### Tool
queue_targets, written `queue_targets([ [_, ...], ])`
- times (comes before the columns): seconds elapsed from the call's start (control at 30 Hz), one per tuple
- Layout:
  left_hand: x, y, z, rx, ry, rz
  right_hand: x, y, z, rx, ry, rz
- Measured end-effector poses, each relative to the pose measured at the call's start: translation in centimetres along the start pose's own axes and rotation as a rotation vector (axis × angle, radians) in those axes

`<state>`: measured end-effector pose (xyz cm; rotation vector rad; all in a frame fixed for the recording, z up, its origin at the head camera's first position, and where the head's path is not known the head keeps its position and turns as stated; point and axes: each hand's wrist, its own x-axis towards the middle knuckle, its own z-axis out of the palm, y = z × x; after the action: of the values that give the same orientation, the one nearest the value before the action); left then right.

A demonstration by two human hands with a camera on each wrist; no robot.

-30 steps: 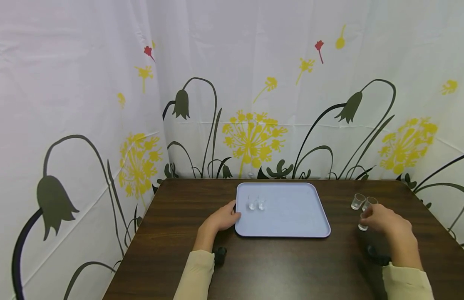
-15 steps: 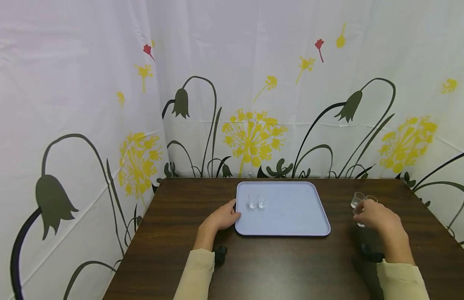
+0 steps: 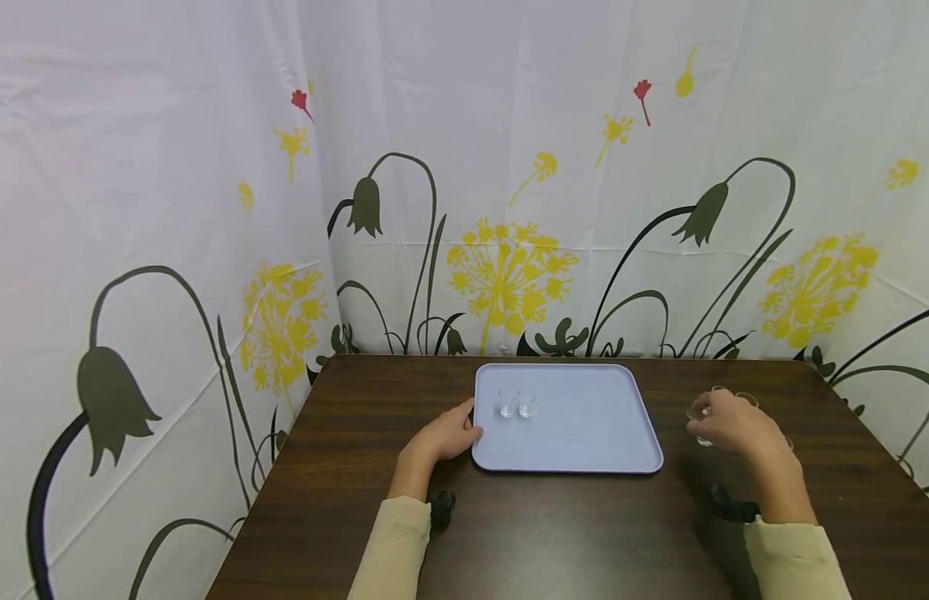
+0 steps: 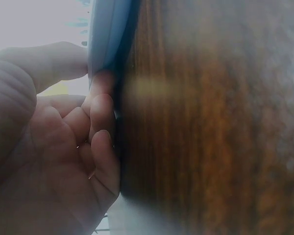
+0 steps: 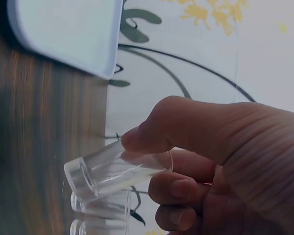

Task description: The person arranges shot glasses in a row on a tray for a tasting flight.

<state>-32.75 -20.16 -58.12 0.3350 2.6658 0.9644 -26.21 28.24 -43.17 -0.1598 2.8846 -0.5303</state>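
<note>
My left hand grips the left rim of a pale blue rectangular tray. In the left wrist view the thumb lies on the tray's upper side and the curled fingers sit at its underside. Two small clear shot glasses stand side by side on the tray's left part. To the right of the tray, my right hand pinches a clear shot glass near its rim, thumb against fingers, the glass tilted. Behind it in the right wrist view are two more shot glasses, mostly hidden by the hand in the head view.
The tray lies on a dark brown wooden table. A white curtain with printed flowers hangs along the table's far edge and left side. A black wrist camera is worn under the left forearm.
My right hand has moved left toward the tray with the pinched shot glass, away from the two glasses behind it. The left hand stays at the tray's rim.
</note>
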Motion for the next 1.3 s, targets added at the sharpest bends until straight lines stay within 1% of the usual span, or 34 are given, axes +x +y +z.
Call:
queue_targets([
  [0.2,-0.4,0.4,-0.2,-0.015,-0.001,0.002,0.5,-1.2,0.2,0.038,0.033,-0.047],
  [0.27,-0.4,0.5,-0.2,-0.022,-0.001,0.004,0.7,-1.8,0.3,0.046,0.042,-0.047],
  [0.5,-0.3,0.1,-0.1,-0.013,0.002,0.013,1.3,-4.5,1.0,0.042,0.083,-0.073],
  [0.7,-0.1,0.0,0.1,-0.028,0.002,0.02,2.2,-6.6,2.3,0.028,0.1,-0.065],
  [0.9,-0.1,0.0,0.1,-0.028,0.003,0.015,3.2,-8.2,3.7,-0.005,0.145,-0.096],
  [1.1,-0.2,0.1,0.0,-0.017,0.001,0.009,3.8,-10.0,4.7,-0.005,0.153,-0.13],
  [1.3,0.0,-0.1,0.2,-0.041,0.001,0.013,4.4,-11.5,5.0,-0.01,0.15,-0.15],
])
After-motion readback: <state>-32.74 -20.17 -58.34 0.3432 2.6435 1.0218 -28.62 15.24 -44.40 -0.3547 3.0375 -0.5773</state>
